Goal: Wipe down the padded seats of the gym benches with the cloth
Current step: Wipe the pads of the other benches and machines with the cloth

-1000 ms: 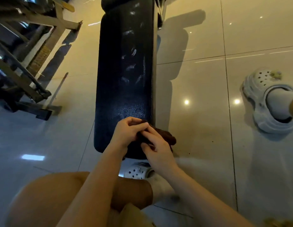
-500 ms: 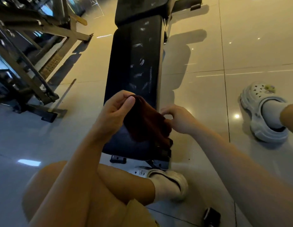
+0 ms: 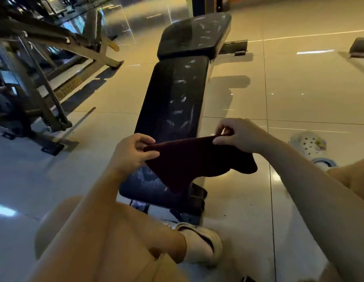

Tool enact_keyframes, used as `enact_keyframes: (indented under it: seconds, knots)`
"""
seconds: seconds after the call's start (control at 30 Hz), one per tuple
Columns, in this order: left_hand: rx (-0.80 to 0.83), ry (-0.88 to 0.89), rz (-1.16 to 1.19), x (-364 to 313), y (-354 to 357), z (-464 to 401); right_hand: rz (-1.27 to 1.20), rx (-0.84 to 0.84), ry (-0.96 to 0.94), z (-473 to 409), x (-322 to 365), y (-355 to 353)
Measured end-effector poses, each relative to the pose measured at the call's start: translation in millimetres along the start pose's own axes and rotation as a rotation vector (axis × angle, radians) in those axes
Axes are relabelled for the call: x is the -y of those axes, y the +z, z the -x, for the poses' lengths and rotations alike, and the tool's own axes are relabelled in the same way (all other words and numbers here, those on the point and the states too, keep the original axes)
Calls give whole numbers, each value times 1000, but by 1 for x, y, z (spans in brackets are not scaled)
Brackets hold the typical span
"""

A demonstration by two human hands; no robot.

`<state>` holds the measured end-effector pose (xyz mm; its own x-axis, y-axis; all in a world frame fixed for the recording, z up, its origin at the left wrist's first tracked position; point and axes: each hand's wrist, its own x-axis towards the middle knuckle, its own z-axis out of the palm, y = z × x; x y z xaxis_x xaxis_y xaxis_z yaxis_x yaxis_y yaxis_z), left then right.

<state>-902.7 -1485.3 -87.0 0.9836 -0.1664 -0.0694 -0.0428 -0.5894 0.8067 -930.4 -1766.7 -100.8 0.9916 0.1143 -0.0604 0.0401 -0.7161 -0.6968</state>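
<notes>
We hold the dark cloth [image 3: 197, 161] stretched between our two hands, just above the near end of the bench. Our left hand [image 3: 132, 153] pinches its left top corner with thumb and fingers curled round the fabric; our right hand [image 3: 240, 135] pinches the right top corner the same way. The cloth hangs from that taut upper edge, its lower part drooping toward the near end of the long pad [image 3: 171, 119], with one lobe spilling past the pad's right edge.

The relation that matters: the long pad runs directly away from us, its long axis lying almost straight ahead and leaning slightly to the right, while the cloth's stretched edge lies across it. The whole unwiped length therefore sits beyond the fingers, forward. A shorter second pad [image 3: 193, 37] follows at the far end, parted from the long one by a narrow gap. Both carry pale smears that look still untouched, so we judge the wiping barely begun here.

Both hands are about equally near the surface; the left sits over the pad's left edge, the right just off its right edge.

To the right, open tiled floor [image 3: 299, 88] gives free room. To the left, a metal machine frame [image 3: 45, 68] stands well apart from the bench. Our bent knee and shoe [image 3: 205, 245] sit close under the near end.
</notes>
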Motion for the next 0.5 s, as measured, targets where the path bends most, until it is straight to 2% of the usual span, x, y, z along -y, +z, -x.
enact_keyframes:
  seconds: [0.13,0.2,0.27,0.33,0.43,0.5]
  knots:
    - [66,24,-230,22,5,8,339,318,119,9,-16,25]
    - [196,19,-349,28,15,16,497,327,135,11,-31,44]
    - [299,5,-427,33,28,22,553,181,160,7,-43,59]
    - [315,-7,-476,40,36,23,471,-14,207,-3,-49,73]
    - [220,-86,-461,55,40,17,187,-328,212,-26,-47,100]
    - [171,-188,-431,68,41,13,-69,-477,217,-46,-44,124]
